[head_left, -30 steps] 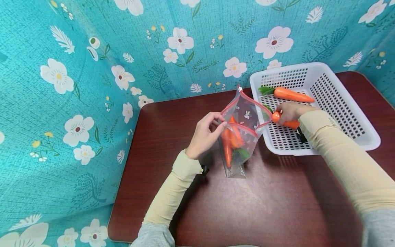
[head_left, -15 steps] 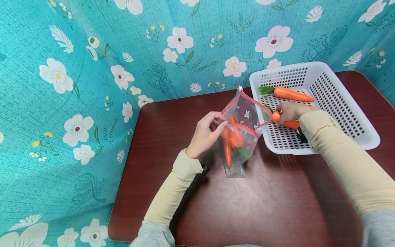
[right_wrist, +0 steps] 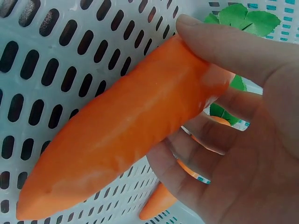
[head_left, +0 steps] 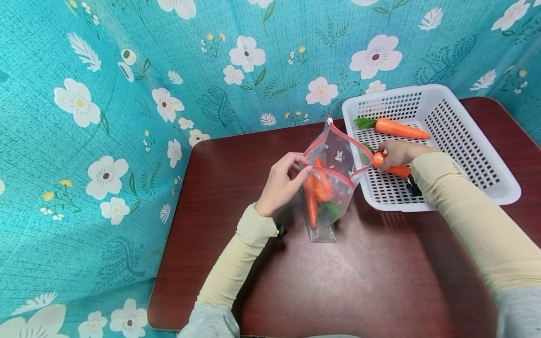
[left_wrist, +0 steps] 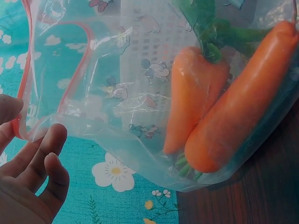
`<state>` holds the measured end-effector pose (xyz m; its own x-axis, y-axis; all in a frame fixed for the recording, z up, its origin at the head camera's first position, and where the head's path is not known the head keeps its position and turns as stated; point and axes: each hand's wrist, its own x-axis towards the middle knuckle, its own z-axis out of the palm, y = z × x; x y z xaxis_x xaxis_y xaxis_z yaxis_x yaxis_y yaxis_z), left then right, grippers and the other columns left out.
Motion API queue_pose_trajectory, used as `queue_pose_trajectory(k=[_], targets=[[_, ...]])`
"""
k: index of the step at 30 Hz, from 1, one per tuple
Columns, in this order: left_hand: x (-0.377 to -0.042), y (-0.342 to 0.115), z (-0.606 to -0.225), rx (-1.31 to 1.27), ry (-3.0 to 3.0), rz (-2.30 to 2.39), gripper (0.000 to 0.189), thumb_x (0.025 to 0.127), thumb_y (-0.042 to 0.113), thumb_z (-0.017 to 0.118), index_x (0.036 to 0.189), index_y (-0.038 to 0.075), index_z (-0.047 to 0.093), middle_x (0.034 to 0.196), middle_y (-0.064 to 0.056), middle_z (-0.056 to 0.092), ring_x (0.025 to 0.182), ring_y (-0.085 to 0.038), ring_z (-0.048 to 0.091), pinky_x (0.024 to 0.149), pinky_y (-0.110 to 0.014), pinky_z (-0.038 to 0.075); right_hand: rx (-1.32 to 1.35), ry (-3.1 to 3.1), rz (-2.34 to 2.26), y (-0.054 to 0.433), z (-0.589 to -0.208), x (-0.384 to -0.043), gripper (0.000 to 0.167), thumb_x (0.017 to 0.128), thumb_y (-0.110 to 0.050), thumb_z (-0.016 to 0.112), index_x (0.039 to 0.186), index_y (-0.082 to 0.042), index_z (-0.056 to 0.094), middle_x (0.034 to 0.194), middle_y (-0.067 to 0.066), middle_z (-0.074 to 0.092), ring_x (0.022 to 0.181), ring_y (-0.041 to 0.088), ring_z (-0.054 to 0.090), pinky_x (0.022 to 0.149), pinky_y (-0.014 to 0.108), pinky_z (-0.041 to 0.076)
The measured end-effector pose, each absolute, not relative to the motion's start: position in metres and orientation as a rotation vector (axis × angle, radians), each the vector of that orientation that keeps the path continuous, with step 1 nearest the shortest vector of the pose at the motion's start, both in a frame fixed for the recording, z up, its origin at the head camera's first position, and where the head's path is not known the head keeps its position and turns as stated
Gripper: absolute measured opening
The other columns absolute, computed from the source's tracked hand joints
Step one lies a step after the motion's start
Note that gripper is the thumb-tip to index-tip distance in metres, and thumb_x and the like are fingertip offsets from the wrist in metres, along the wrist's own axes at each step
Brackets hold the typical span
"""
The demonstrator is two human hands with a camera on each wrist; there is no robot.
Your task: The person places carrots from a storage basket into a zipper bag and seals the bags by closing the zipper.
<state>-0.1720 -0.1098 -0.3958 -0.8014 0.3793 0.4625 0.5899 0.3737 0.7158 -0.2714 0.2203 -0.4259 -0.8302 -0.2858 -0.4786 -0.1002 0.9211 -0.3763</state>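
My left hand (head_left: 280,182) pinches the red zip edge of a clear zip bag (head_left: 343,197) at its left side, and the bag's mouth gapes wide. Inside the bag are two orange carrots (left_wrist: 233,107) with green tops, seen through the printed plastic in the left wrist view. My right hand (head_left: 399,154) grips a carrot (right_wrist: 117,126) near its leafy end, thumb on one side and fingers on the other, in the white basket (head_left: 486,145). That carrot's green top lies close to the bag's right rim. Another carrot (head_left: 401,129) lies farther back in the basket.
The slotted plastic basket stands at the right rear of the dark red-brown table (head_left: 338,286), right beside the bag. A turquoise flowered curtain (head_left: 279,56) hangs behind and to the left of the table.
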Motion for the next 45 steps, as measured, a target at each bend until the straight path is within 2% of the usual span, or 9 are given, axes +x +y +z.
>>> queue_pose_trajectory(k=[16,22,32,39,45], targets=[[-0.171,-0.109,-0.394,-0.850,-2.416,-1.410,0.015,0.092,0.016,0.065,0.103,0.010,0.059,0.098,-0.003,0.060,0.074,-0.011,0.058,0.063,-0.022,0.047,-0.354,2.573,-0.493,0.223,-0.426,-0.270,0.065,0.079,-0.019,0.075,0.130,0.010,0.046,0.119,0.029,0.054,0.100,0.038,0.050,0.093,0.058,0.041],[-0.171,-0.108,-0.394,-0.862,-2.406,-1.418,0.019,0.092,0.015,0.065,0.108,0.006,0.059,0.101,-0.004,0.060,0.073,-0.011,0.057,0.063,-0.023,0.048,-0.369,2.611,-0.530,0.222,-0.424,-0.270,0.061,0.078,-0.018,0.076,0.127,0.008,0.049,0.118,0.027,0.055,0.098,0.037,0.050,0.090,0.056,0.041],[-0.171,-0.107,-0.393,-0.883,-2.394,-1.408,0.027,0.092,0.014,0.064,0.116,0.003,0.060,0.110,-0.012,0.061,0.072,-0.012,0.056,0.062,-0.024,0.047,-0.348,2.653,-0.629,0.225,-0.419,-0.268,0.055,0.079,-0.019,0.076,0.118,0.008,0.049,0.109,0.025,0.055,0.094,0.036,0.049,0.084,0.051,0.041],[-0.170,-0.106,-0.392,-0.866,-2.397,-1.417,0.023,0.092,0.016,0.064,0.111,0.004,0.060,0.107,-0.005,0.060,0.071,-0.011,0.055,0.061,-0.025,0.047,-0.345,2.665,-0.647,0.227,-0.412,-0.266,0.057,0.081,-0.021,0.074,0.120,0.008,0.045,0.111,0.026,0.055,0.095,0.036,0.051,0.082,0.051,0.043],[-0.170,-0.104,-0.390,-0.848,-2.400,-1.427,0.018,0.092,0.017,0.065,0.106,0.007,0.060,0.107,-0.004,0.060,0.073,-0.011,0.057,0.061,-0.023,0.046,-0.320,2.668,-0.678,0.229,-0.408,-0.265,0.060,0.083,-0.023,0.072,0.125,0.008,0.041,0.110,0.026,0.054,0.093,0.035,0.052,0.077,0.047,0.045]])
